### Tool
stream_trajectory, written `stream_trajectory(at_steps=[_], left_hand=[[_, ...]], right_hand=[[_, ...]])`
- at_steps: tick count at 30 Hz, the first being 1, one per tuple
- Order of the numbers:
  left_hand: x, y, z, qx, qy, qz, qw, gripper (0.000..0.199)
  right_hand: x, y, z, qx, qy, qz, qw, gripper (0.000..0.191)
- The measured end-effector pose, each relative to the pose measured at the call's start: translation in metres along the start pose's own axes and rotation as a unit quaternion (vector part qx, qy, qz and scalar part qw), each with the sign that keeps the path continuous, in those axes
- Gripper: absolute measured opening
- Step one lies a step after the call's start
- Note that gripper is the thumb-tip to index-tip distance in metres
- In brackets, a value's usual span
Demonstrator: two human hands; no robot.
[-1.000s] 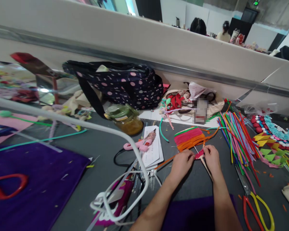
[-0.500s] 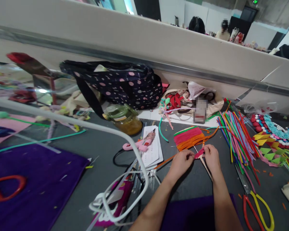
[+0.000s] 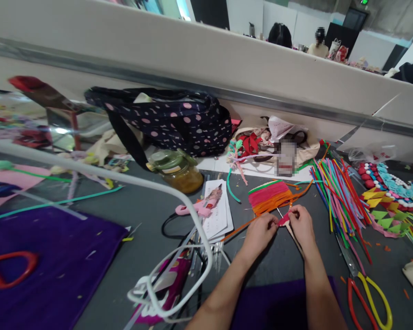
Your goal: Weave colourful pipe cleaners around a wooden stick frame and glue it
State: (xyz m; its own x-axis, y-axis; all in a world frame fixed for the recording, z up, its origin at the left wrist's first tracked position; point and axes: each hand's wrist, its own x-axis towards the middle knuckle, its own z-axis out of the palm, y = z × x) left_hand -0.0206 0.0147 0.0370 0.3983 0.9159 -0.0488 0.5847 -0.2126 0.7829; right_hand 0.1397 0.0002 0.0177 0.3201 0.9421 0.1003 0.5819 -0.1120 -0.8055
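Between my two hands is a small dark pink piece (image 3: 284,220) with a pale strip (image 3: 293,237) hanging down from it. My left hand (image 3: 264,231) pinches the piece's left end. On its right side, the fingers of my right hand (image 3: 300,224) are closed on the same piece. Just beyond my hands lies a striped panel (image 3: 270,196) in green, pink and orange, with loose orange strands (image 3: 304,190) at its right. A thin metallic rod shows between the panel and the pink piece.
Colourful pipe cleaners (image 3: 344,197) and scissors (image 3: 368,298) lie right. Left are a pink glue gun (image 3: 203,207) on papers, a white cable (image 3: 158,185), a jar (image 3: 177,172) and purple cloth (image 3: 55,256). A dotted bag (image 3: 192,121) stands behind; people sit beyond the partition.
My right hand's fingers have shifted slightly to the left over the pink piece. My left hand has barely moved. Beyond the partition, a dark-haired head has moved a little.
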Motion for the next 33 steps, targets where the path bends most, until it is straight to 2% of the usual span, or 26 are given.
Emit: stream_trajectory(at_steps=[8,13,23,33], left_hand=[[0.001,0.004,-0.001,-0.013,0.023,-0.006,1.0,0.015],[-0.002,0.007,-0.001,-0.025,0.043,0.018,0.999,0.015],[-0.002,0.007,0.006,-0.065,0.098,0.061,0.991,0.017],[-0.002,0.007,0.015,-0.111,0.144,0.039,0.983,0.016]], right_hand=[[-0.002,-0.005,0.0,-0.042,0.013,-0.042,0.998,0.01],[-0.003,-0.008,0.0,-0.055,0.021,-0.066,0.996,0.009],[-0.008,-0.027,-0.005,-0.031,-0.04,-0.046,0.998,0.009],[-0.01,-0.034,-0.013,0.054,-0.096,-0.066,0.992,0.009]])
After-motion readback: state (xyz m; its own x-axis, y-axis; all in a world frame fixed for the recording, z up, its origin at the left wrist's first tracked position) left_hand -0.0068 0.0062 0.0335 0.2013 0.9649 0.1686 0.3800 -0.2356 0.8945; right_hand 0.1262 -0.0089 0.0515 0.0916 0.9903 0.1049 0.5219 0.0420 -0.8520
